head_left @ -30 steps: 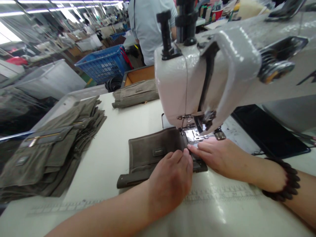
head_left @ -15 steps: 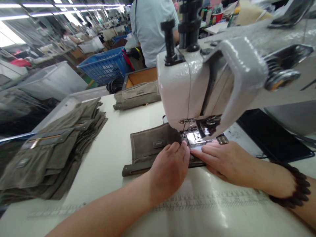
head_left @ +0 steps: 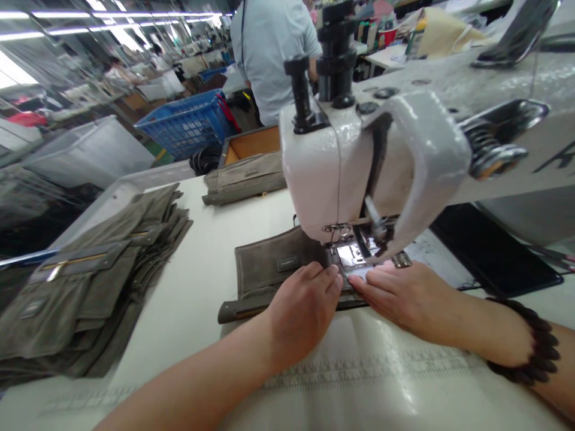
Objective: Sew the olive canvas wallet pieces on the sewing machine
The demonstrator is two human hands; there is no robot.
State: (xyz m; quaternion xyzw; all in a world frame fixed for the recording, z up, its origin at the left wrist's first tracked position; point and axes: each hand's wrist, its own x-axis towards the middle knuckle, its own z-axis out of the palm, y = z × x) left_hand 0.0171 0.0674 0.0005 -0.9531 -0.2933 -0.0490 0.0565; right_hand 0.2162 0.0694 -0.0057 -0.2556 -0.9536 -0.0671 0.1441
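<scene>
A grey-brown fabric panel (head_left: 260, 269) with a small label lies flat under the needle area of a white sewing machine (head_left: 314, 173). My left hand (head_left: 309, 308) bears down on the panel's near right part, its fingers bent and pressed together on the cloth. Close beside it, my right hand (head_left: 399, 293) rests by the presser foot with fingers stretched out and low, touching the panel's right end. Both thumbs and the cloth beneath the fingers are mostly hidden.
At left lies a stack of similar fabric panels (head_left: 103, 281); another folded panel (head_left: 245, 173) sits behind. A ruler strip (head_left: 359, 371) runs along the table's front. A black phone-like slab (head_left: 489, 251) is at right. Beyond are a blue crate (head_left: 188, 123) and a person (head_left: 274, 57).
The view has shifted slightly, moving the machine down and left in the picture. A small gap has opened between my hands; the panel stays under the machine.
</scene>
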